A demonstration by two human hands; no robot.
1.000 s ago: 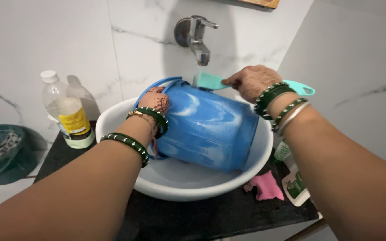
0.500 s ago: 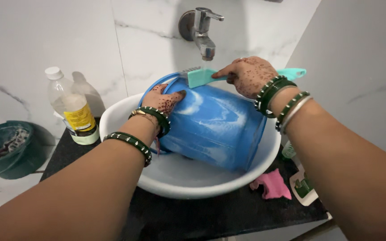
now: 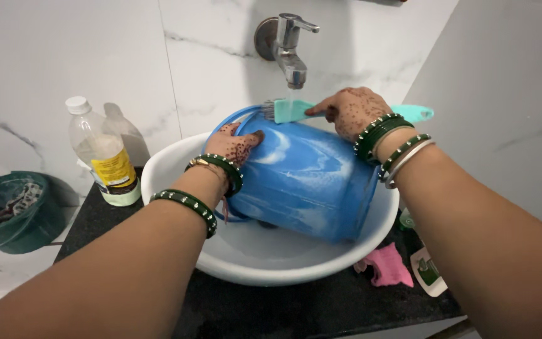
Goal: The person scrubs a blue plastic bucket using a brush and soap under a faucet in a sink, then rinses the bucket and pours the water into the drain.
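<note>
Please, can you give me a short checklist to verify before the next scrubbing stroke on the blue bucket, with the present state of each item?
1. Left hand steadies the blue bucket at its rim: ok.
2. Right hand grips the teal brush: ok.
3. Brush bristles under the tap stream: ok.
4. Bucket lies on its side inside the white basin: ok.
5. Bucket inside clean: cannot tell.
6. Plastic bottle stands apart from the basin: ok.
</note>
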